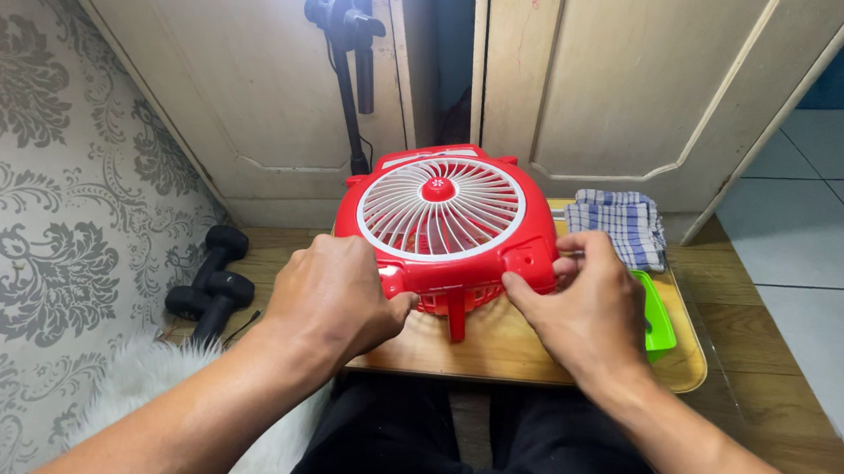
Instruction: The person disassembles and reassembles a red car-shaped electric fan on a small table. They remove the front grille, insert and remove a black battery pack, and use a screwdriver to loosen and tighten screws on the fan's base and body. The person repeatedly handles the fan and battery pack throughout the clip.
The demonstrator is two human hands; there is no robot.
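Fan (440, 218): red housing, white grille, tipped back so the grille faces up toward the camera, sitting mid-board (494, 348) toward its far edge, red stand foot pointing at the near edge.

Left hand (332, 295) cups the lower-left corner of the housing, fingers curled under, thumb pressed against the front rim. Closed on the fan, not spread.

Right hand (587, 305) is on the lower-right corner, thumb and forefinger pinched around a small tab or knob at the housing edge. Can't tell which; the fingers hide it.

How I'd handle it, as a judgement:
- Left hand does the bracing. Keep it low on the housing, off the grille; those ribs look thin and will flex.
- Right-hand pinch should stay square on the part, small force, no levering against the housing.
- The fan rests tilted on a narrow foot, so any side push could roll it. Press down into the board, not across.

Around it: green tray (658, 324) at the board's right edge, just beside the right hand; checked cloth (622, 223) at the far right corner. Dumbbells (207, 285) on the floor off the left edge, well apart. Black stand (350, 71) behind the fan, against the cupboard doors (606, 71).
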